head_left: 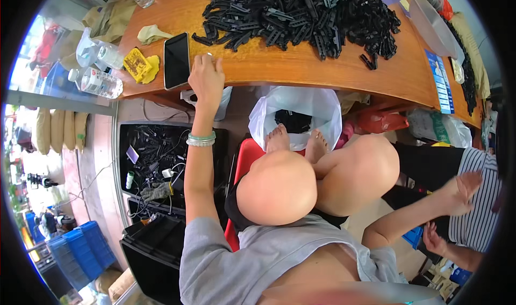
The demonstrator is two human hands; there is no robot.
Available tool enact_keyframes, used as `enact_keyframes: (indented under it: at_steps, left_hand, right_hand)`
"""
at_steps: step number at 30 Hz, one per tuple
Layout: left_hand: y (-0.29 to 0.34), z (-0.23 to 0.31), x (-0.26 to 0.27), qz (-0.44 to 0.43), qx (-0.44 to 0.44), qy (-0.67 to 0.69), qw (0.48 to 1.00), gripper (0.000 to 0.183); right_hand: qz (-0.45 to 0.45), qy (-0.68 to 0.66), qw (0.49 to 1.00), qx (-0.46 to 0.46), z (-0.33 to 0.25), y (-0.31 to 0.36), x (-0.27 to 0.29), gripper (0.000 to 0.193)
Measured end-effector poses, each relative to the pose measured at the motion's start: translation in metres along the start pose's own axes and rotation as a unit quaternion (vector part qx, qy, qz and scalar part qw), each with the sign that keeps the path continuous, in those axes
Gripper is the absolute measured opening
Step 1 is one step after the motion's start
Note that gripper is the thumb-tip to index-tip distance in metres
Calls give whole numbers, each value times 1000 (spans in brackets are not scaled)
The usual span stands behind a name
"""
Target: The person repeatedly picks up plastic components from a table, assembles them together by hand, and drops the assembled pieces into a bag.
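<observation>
While the person sits with knees drawn up and bare feet resting at the mouth of a white plastic bag [322, 103], the left hand [206, 79] reaches forward and rests on the near edge of the wooden table [301, 68]. Its fingers lie together, curled over the edge, and whether they pinch anything small I cannot tell. Just to the left of that hand lies a black smartphone [177, 61], screen dark, close beside the fingers but apart from them. Two pale bangles [201, 139] sit on the left wrist.

Farther back on the table, well apart from the hand, spreads a large heap of black plastic clips [301, 12]; a few loose ones lie near the right end of it. More of the same black pieces show inside the white bag under the table.

The right hand [465, 189] is out at the right side, away from the table, palm open with fingers spread and holding nothing. It hovers near another person in a striped shirt [475, 197], whose own hand [434, 239] shows lower down.

Left of the phone lie a yellow cloth [141, 65] and plastic water bottles [99, 82]. A black crate of cables and parts [156, 154] stands on the floor below.
</observation>
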State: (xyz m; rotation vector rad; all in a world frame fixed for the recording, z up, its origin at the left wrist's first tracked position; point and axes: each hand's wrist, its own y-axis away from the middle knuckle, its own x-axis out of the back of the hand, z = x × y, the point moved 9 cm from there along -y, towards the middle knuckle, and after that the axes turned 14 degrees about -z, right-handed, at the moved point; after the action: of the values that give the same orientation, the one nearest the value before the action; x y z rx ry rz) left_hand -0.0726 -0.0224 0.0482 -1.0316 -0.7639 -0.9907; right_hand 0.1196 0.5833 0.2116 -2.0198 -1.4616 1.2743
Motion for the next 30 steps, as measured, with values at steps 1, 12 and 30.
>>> enact_keyframes:
  at_steps: [1, 12, 30]
  left_hand:
    - [1, 14, 0, 7, -39, 20, 999, 15]
    - [-66, 64, -40, -95, -147, 21, 984, 14]
    - [-43, 103, -34, -235, -36, 330, 914, 9]
  right_hand:
    - [4, 3, 1000, -1, 0, 1, -5, 48]
    - [-381, 550, 695, -261, 315, 18, -92, 18]
    - [-333, 388, 771, -379, 333, 31, -111, 21]
